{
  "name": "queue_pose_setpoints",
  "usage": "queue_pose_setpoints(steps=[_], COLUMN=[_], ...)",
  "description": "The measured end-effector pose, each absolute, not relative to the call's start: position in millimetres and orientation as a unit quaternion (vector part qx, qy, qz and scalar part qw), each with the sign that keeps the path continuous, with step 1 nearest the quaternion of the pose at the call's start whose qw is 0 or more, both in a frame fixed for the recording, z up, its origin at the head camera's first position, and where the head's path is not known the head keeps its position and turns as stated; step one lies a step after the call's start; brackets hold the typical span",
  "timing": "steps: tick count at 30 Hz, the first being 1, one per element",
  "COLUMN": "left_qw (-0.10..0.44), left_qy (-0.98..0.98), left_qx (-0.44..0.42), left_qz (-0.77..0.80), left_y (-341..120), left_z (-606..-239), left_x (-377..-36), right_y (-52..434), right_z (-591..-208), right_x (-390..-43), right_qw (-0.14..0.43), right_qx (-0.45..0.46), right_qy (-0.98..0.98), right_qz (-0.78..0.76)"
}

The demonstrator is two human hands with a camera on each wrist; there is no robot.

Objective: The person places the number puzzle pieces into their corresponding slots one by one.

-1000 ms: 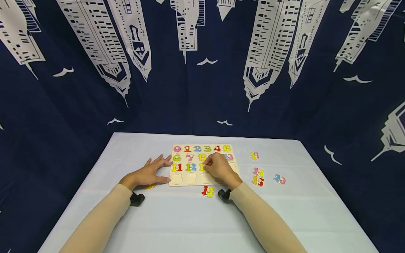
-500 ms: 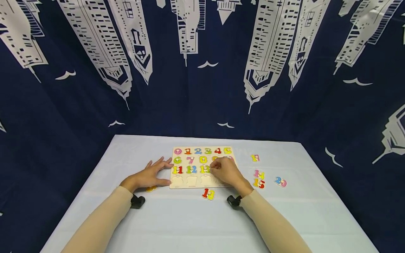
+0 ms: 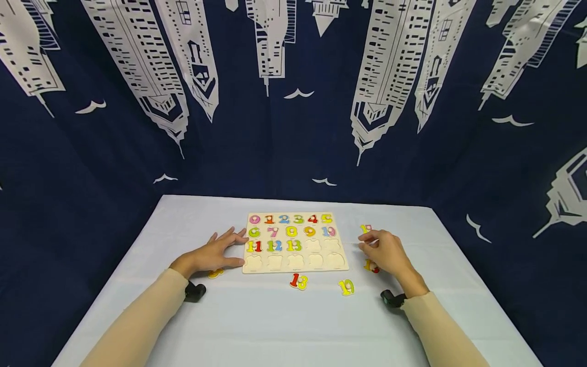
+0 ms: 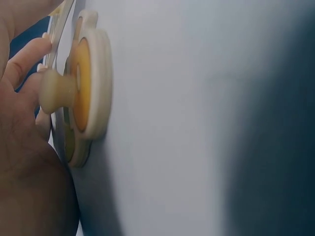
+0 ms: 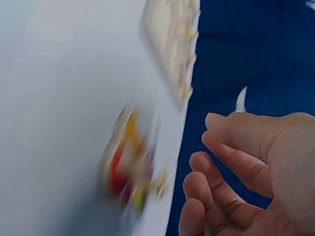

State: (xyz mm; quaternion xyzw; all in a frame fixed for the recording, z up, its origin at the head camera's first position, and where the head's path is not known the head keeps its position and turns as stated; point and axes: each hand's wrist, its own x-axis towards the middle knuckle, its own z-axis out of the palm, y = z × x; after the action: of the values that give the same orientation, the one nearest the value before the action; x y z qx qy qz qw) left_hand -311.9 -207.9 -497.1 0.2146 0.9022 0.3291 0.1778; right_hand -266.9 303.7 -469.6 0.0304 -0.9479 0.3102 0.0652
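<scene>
A wooden number puzzle board [image 3: 284,258] lies on the table, its upper rows filled with coloured numbers up to the green and yellow 13 [image 3: 294,245]. Bare recesses show at the right of the third row and along the bottom row. My left hand [image 3: 213,254] is spread flat, thumb and fingertips at the board's left edge. A knobbed orange piece [image 4: 83,88] lies beneath that palm. To the right of the board, my right hand [image 3: 387,252] hovers above loose number pieces, with nothing between its bent, parted fingers [image 5: 216,162]. It covers some pieces; a red and orange 15 [image 3: 370,266] peeks out below.
In front of the board lie a red and yellow piece [image 3: 298,281] and a yellow and green piece [image 3: 346,287]. A yellow and pink piece [image 3: 365,228] sits beyond my right hand. Dark blue patterned cloth [image 3: 275,153] hangs behind the white table [image 3: 257,326].
My right hand has left the board and moved right to the loose pieces. The yellow and green piece now shows in front of the board. My left hand has stayed in place.
</scene>
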Motion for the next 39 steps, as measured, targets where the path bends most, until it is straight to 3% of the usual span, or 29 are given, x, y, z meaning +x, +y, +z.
queue_pose_setpoints(steps=[8, 20, 30, 39], left_qw=[0.181, 0.182, 0.182, 0.180], left_qy=[0.903, 0.905, 0.904, 0.902], left_qx=[0.208, 0.214, 0.212, 0.213], left_qz=[0.330, 0.320, 0.323, 0.329], left_y=[-211.3, -209.5, -210.3, -209.2], left_z=[-498.2, -497.3, -498.2, -496.4], left_x=[-311.7, -313.7, -314.0, -312.4], right_y=[337.9, 344.5, 335.6, 298.8], right_z=[-480.8, -489.7, -489.4, -480.5], right_x=[-261.4, -265.3, -266.5, -273.4], right_qw=[0.028, 0.040, 0.064, 0.060], right_qx=[0.009, 0.004, 0.005, 0.047], right_qy=[-0.955, -0.958, -0.956, -0.946], right_qz=[0.296, 0.283, 0.287, 0.314])
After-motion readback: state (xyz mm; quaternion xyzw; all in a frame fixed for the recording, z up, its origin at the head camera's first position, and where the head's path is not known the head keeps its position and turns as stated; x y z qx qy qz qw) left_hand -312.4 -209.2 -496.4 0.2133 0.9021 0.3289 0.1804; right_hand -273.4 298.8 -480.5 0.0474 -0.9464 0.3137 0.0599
